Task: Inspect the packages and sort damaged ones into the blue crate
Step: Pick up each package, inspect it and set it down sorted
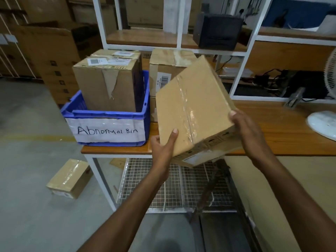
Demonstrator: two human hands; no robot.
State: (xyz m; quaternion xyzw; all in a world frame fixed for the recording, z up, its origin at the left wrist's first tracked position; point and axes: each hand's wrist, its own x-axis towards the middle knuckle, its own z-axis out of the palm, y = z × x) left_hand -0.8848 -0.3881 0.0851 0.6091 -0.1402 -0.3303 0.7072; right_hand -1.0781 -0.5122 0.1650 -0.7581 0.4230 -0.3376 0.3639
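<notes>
I hold a taped cardboard package (192, 110) tilted in the air above the table's front edge. My left hand (163, 146) grips its lower left corner, thumb on the top face. My right hand (245, 130) grips its right edge. The blue crate (109, 115), labelled "Abnormal Bin", stands at the table's left end. Inside it stand two cardboard boxes: the front box (107, 84) has torn tape on its side, and a second box (118, 53) is behind it. More packages (167, 64) are stacked on the table behind the held one.
The wooden table (281, 128) runs to the right, with a white fan's base (323, 124) on it. White shelving (178, 24) holds a black device (218, 31) at the back. On the floor to the left lies another cardboard box (70, 179). A wire-mesh shelf (172, 188) sits under the table.
</notes>
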